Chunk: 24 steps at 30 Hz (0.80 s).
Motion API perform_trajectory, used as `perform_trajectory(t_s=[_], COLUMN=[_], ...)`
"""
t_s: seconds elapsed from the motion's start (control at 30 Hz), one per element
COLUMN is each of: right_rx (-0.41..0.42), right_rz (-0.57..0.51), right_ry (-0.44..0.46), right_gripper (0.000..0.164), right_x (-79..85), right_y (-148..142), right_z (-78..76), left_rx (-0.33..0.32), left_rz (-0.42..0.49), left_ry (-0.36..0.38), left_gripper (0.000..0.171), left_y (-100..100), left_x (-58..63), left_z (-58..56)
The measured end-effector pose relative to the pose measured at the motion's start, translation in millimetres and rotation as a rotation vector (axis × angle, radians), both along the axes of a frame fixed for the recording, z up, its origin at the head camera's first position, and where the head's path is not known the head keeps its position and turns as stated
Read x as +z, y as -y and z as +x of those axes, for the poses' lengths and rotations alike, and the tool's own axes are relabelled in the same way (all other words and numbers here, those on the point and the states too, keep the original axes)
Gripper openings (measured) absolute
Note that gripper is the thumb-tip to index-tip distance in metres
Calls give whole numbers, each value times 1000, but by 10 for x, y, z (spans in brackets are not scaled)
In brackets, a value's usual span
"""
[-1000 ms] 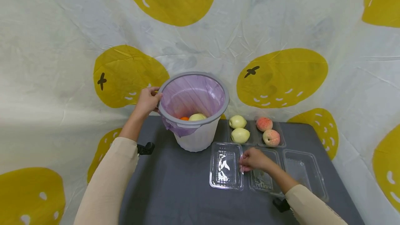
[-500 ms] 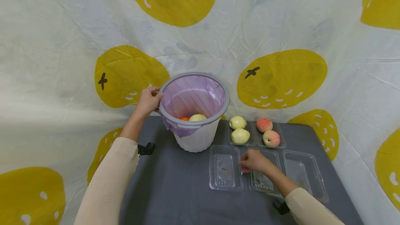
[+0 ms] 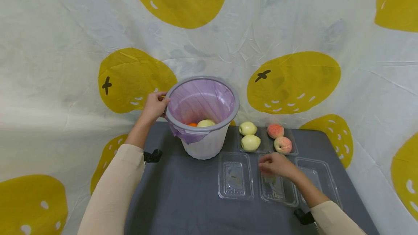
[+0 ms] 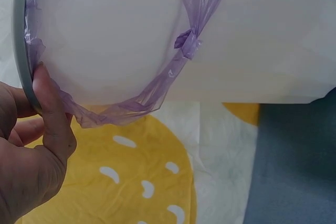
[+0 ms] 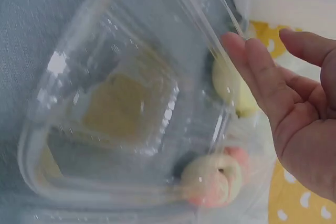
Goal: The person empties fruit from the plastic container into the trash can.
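Note:
At the rim of a white wastebasket [image 3: 204,148] lined with a purple bag [image 3: 202,97], my left hand [image 3: 154,106] grips the grey edge. The left wrist view shows its thumb [image 4: 50,98] on the rim, near the knotted liner. An orange fruit [image 3: 192,124] and a pale yellow-green one [image 3: 205,123] lie inside the basket. My right hand [image 3: 277,165] is over the far left part of the middle clear plastic container [image 3: 287,197], holding nothing. Its fingers are nearly straight and the thumb stands apart from them. Another clear container [image 3: 235,191] lies flat to its left.
A third clear container [image 3: 321,177] lies at the right. Behind them, two pale yellow-green fruits [image 3: 250,143] and two peaches [image 3: 282,145] sit in clear containers. A lemon-printed cloth [image 3: 209,53] hangs at the back of the dark grey table [image 3: 176,198].
The left clear container has come down flat and lost its bright glare. My right hand has left its edge and moved right, over the middle container. The left hand stays at the basket rim.

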State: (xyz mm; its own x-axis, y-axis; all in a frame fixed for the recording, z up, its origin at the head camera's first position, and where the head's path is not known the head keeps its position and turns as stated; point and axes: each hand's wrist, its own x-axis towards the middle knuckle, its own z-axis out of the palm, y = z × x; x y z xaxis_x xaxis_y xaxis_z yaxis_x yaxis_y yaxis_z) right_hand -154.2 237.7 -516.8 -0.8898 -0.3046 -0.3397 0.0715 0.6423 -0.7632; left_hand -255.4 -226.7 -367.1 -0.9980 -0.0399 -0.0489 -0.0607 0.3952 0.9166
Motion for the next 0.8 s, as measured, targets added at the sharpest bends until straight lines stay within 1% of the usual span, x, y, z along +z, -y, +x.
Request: perform_trajectory(t_s=[0.17, 0.3, 0.5, 0.63, 0.77, 0.8], right_rx=[16, -21, -47, -103, -144, -151], right_rz=[-24, -48, -89, -86, -66, -60], right_ry=[-3, -6, -13, -28, -48, -55], right_gripper=[40, 43, 47, 53, 63, 63], right_x=[80, 126, 124, 134, 161, 163], right_y=[-160, -289, -505, -658, -841, -887], right_z=[-76, -155, -309, -414, -508, -529], left_rx=[-4, -6, -9, -11, -4, -4], left_rz=[3, 0, 0, 7, 5, 3], left_ry=[-4, -7, -1, 0, 3, 5], left_gripper=[45, 46, 47, 47, 47, 47], left_y=[7, 18, 20, 13, 9, 9], left_x=[-6, -12, -23, -23, -21, -21], left_z=[-5, -10, -31, -39, -44, -45])
